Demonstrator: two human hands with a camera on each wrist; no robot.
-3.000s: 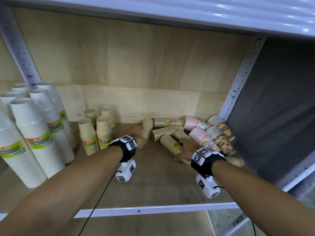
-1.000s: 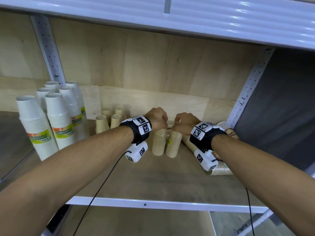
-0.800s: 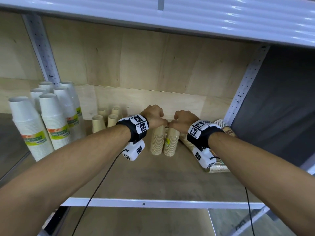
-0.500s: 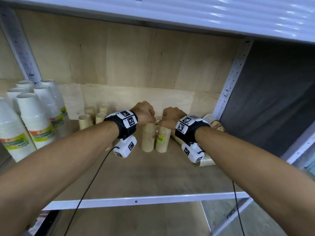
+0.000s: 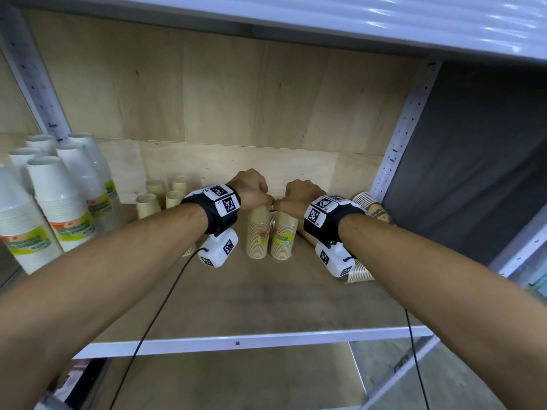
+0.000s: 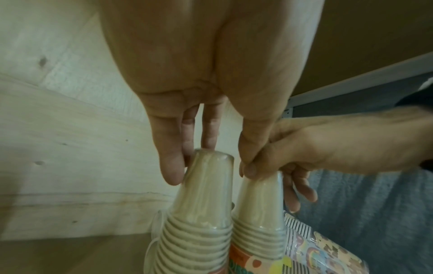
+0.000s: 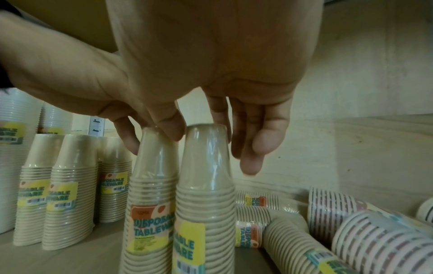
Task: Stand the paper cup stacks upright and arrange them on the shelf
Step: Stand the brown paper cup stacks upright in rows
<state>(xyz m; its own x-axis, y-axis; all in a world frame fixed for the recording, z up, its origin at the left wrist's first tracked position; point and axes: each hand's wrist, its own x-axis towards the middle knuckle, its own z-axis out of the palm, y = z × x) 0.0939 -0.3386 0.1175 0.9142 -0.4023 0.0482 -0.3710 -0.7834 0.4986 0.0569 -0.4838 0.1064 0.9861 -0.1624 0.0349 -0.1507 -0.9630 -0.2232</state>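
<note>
Two beige paper cup stacks in clear wrap stand upright side by side mid-shelf, the left stack (image 5: 257, 232) and the right stack (image 5: 283, 236). My left hand (image 5: 251, 189) grips the top of the left stack (image 6: 206, 187), thumb and fingers curled round its top cup (image 6: 211, 166). My right hand (image 5: 299, 196) grips the top of the right stack (image 7: 206, 166) the same way (image 7: 211, 146). The two thumbs touch between the stacks. More stacks lie on their sides to the right: beige ones (image 7: 297, 246) and patterned ones (image 7: 379, 241).
Several short beige stacks (image 5: 159, 193) stand upright at the back left, with tall white stacks (image 5: 59, 202) further left. A lying stack (image 5: 359, 270) rests under my right wrist. The shelf's white front rail (image 5: 236, 340) and perforated right post (image 5: 399, 137) bound the bay.
Three seconds ago both hands reached into the pile of lying stacks. Since one second ago the two beige stacks stand upright under my hands, which have barely moved.
</note>
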